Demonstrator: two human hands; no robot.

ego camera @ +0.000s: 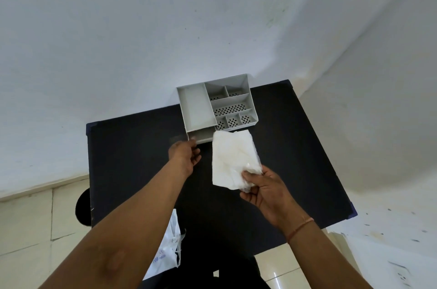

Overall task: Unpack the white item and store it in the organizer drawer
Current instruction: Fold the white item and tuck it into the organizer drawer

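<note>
We're past unpacking, judging by the plastic bag (169, 251) at the table's (132, 147) near edge. Right hand (264, 190) pinches the white item (233, 158), soft and crinkled, above table centre. Left hand (185, 155), loosely curled, is at the organizer's (214, 105) open drawer (203, 135). Stowing remains.

One dark desk (295, 147), centre of frame. One grey organizer (196, 109) at upper centre, with one drawer (203, 135) pulled partly out below its left side and six open compartments on top: one long at left, two small at the rear, one wide in the middle, three small in front. One white item (231, 156). Two hands: left hand (185, 156), right hand (264, 191). One plastic bag (165, 248), lower centre.
</note>
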